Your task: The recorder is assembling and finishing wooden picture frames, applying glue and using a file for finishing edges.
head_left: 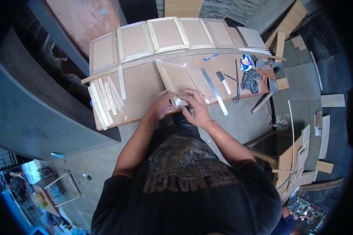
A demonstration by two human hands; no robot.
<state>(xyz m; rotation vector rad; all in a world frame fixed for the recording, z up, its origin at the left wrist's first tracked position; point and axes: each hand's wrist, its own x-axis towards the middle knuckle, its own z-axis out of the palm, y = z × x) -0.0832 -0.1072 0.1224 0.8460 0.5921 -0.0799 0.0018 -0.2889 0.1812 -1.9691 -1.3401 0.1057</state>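
Two hands work at the near edge of the brown board surface. The left hand and the right hand press on the near rail of a pale wooden frame with a brown panel, fingers curled over the wood; the near corner of the frame is hidden beneath them, so the joint cannot be made out. No container is visible. The frame is rectangular, light-edged and lies flat, partly under a clear plastic sheet. A steel ruler lies just beside it, and loose pale wooden strips lie well apart to the left.
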